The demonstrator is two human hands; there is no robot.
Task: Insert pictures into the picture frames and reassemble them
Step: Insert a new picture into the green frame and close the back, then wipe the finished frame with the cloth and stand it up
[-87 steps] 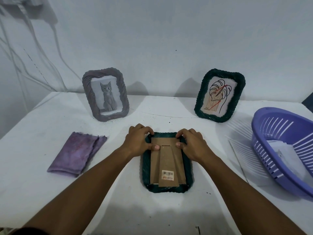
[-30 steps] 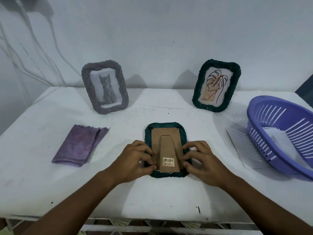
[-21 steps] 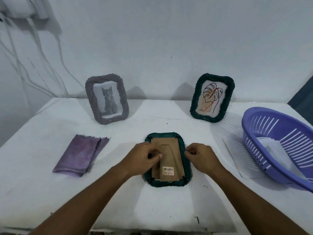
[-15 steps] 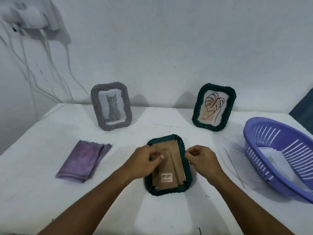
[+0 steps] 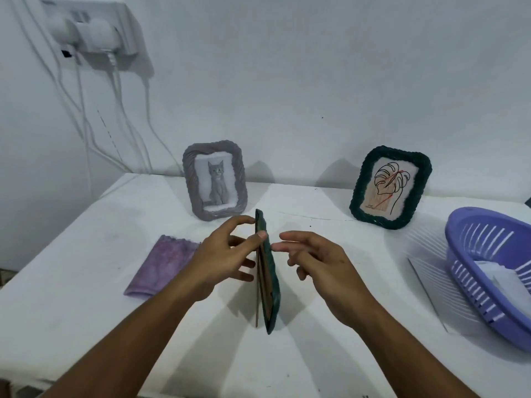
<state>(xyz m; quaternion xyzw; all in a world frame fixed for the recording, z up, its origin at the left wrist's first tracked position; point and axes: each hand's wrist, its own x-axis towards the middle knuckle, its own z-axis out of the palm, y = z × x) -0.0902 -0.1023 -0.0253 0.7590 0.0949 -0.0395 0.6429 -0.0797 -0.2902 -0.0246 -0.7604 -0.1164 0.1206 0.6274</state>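
frame: dark green frame (image 5: 268,280) stands on edge mid-table, seen edge-on, cardboard backing and stand facing my left, woven front facing right
left hand: my left hand (image 5: 222,258) holds it near the top, thumb on the upper edge, fingers spread behind the backing; a pinch, not a fist
right hand: my right hand (image 5: 314,261) is just beside the front face, fingers loose and spread, holding nothing, not touching as far as I can tell
handling: looks light and stiff; textured rim should give good friction; thin cardboard stand is the weak part, likely bends if squeezed; can't see whether there is glass, so I'd treat the front as fragile
where to hold: by the rim on the two long sides, off the stand flap
table: white table (image 5: 86,297), frame's low corner close to its surface
neighbours: grey cat frame (image 5: 215,180) and green leaf frame (image 5: 390,186) stand upright by the wall, well apart from my hands
left side: purple cloth (image 5: 163,267) lies flat, near my left wrist
right side: purple basket (image 5: 494,271) with papers inside, on a white sheet
obstruction: nothing between my hands and the back row
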